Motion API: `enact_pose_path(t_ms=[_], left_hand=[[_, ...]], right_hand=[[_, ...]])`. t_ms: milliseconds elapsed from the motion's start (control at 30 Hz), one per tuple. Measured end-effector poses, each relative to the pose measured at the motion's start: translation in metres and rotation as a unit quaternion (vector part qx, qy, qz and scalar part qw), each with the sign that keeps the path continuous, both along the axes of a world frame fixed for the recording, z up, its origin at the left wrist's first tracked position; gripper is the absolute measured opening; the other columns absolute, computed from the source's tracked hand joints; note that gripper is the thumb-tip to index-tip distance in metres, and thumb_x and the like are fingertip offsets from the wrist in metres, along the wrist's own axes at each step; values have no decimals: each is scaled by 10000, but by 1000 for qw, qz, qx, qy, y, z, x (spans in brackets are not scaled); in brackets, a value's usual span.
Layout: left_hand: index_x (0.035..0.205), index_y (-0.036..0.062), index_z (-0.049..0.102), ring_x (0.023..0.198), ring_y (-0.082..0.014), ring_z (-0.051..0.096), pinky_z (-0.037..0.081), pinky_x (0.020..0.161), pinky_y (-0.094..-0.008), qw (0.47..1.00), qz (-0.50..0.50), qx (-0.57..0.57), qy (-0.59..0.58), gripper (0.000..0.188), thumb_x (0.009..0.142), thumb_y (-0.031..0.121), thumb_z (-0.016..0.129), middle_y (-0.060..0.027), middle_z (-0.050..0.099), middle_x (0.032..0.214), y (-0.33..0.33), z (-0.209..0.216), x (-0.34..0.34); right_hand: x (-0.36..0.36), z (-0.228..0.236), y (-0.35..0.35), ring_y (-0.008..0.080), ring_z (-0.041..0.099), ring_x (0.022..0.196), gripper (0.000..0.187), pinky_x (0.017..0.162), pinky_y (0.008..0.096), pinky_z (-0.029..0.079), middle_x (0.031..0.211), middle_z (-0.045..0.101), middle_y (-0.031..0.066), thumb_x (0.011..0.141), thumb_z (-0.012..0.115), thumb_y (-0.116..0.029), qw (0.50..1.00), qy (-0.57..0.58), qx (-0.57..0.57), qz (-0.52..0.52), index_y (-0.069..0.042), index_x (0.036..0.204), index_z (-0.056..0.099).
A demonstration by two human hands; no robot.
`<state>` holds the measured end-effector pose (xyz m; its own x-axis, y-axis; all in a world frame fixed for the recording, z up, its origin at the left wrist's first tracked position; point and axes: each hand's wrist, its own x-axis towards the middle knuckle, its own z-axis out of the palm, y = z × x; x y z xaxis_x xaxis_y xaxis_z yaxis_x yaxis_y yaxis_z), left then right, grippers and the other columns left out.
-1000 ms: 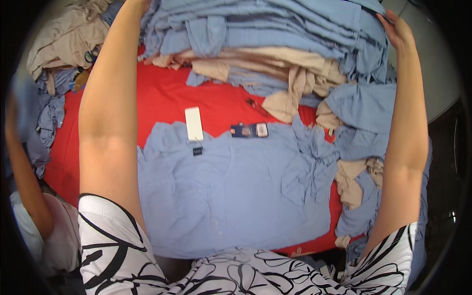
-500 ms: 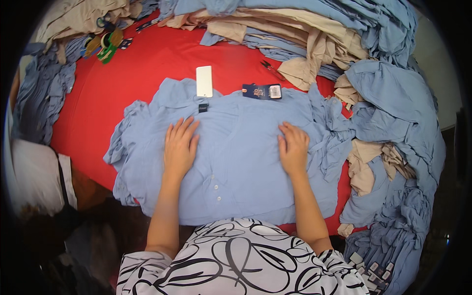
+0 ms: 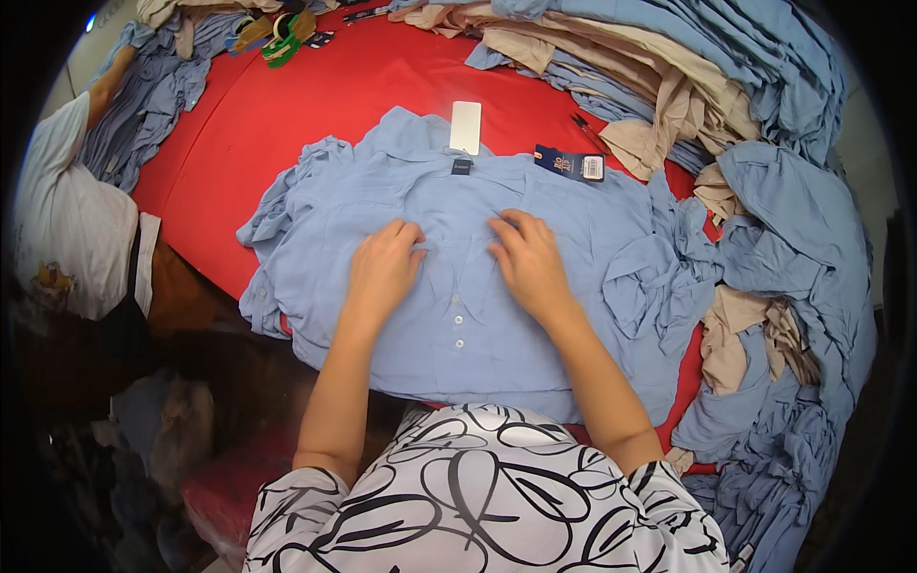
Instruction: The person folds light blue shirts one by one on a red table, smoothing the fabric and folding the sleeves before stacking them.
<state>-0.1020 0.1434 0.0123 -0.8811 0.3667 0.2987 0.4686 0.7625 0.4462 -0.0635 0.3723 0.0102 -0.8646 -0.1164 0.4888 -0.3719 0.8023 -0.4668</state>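
A light blue blouse (image 3: 382,329) with a buttoned front lies spread out before me, on top of other blue fabric. My left hand (image 3: 382,267) is at the left side of its neckline, fingers curled and closed on the cloth. Opposite it, my right hand (image 3: 531,263) has its bent fingers and thumb on the neckline's right side, also closed on the cloth. A dark label (image 3: 461,167) shows inside the collar. Just beyond the collar lies a blank white card (image 3: 465,129). A dark blue hang tag (image 3: 569,163) rests by the right shoulder.
The table has a red cover (image 3: 334,95). Blue and beige garments are heaped along the far side (image 3: 659,67) and the right side (image 3: 793,248). Small thread snips (image 3: 590,134) lie beyond the tag. Tape rolls (image 3: 282,38) sit far left. Another person (image 3: 81,220) stands at left.
Both hands have come closer together, from lying spread on the blouse to curling at its neckline. My view has shifted, so the table appears farther right and up.
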Motion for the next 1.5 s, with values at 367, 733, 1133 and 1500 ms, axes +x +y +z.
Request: enact_pose_path(t_ms=[367,733,1133,1500], left_hand=[[1005,70,612,783,-276,632,505,677,-383,981,33,143,128,213,807,40,683,-75,601,969,37,-31,-12],[1043,65,635,993,-282,568,461,839,-397,991,-27,101,82,286,772,88,724,-95,595,1050,28,-2,66],[1218,31,608,1198,-313,516,439,977,-415,992,-52,95,68,477,763,99,734,-111,545,1282,33,-46,119],[1194,14,637,1231,-293,507,397,1016,-453,993,-79,34,85,427,783,104,708,-75,590,1288,35,-48,126]], right_hand=[[-31,-30,-20,255,644,807,138,703,340,514,968,606,82,813,704,-32,994,2,-107,11,-14,941,655],[-35,-10,-22,316,610,856,64,738,379,494,936,587,115,834,666,-50,990,-70,-115,36,-12,870,628],[-51,-24,-17,307,595,811,101,726,372,470,903,600,120,822,691,-97,988,-107,-80,78,-24,882,656],[-47,-34,-28,271,591,779,114,701,357,466,867,609,113,809,701,-78,994,-80,-77,13,2,846,629]])
